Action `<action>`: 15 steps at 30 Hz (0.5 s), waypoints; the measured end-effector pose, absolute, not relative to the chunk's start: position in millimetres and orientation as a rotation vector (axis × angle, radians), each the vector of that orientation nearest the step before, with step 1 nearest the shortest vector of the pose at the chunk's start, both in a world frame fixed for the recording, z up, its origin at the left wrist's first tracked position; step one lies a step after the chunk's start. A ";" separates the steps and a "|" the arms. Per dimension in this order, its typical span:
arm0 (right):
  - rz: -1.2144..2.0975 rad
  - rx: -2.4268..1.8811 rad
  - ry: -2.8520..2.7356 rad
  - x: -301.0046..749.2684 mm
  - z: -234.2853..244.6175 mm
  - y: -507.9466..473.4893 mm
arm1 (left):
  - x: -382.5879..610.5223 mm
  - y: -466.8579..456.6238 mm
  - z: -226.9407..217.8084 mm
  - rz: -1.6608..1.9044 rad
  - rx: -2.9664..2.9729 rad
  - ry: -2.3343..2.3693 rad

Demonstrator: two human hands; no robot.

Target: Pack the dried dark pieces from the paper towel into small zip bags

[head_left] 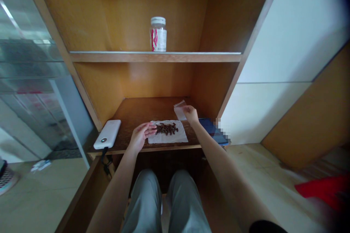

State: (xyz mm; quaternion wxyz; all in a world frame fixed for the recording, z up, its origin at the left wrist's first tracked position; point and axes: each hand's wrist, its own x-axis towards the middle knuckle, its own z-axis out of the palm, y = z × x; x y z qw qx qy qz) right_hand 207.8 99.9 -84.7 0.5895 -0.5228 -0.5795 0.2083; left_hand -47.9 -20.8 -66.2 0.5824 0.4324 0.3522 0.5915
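A loose pile of small dark brown dried pieces [170, 128], too small to name surely, lies on a white paper towel [175, 138] near the shelf's front edge. My left hand [142, 134] rests at the towel's left side, its fingers stretched out and their tips at the edge of the pile. Behind and to the right of the towel, my right hand [190, 113] pinches a small clear zip bag [179, 110] by its right side. The bag looks flat, and its zip edge points up and away from me.
A white power bank [108, 134] with a black cable sits on the left. To the right lies a dark blue flat object [213, 131], partly behind my forearm. A white-capped jar [158, 34] stands on the upper shelf [191, 57]. Below, an open drawer [82, 196] surrounds my knees.
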 end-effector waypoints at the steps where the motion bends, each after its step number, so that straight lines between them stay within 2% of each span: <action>1: 0.471 -1.252 -1.354 208.3 -87.2 101.6 | -47.6 -21.0 -65.8 1.382 1.006 0.826; 8: 0.128 -1.479 -1.355 207.3 -95.1 96.8 | -46.5 -22.4 -62.9 1.387 1.003 0.843; 15: 0.040 -1.249 -1.173 198.2 -90.3 71.7 | -49.0 -19.6 -67.9 1.385 1.030 0.813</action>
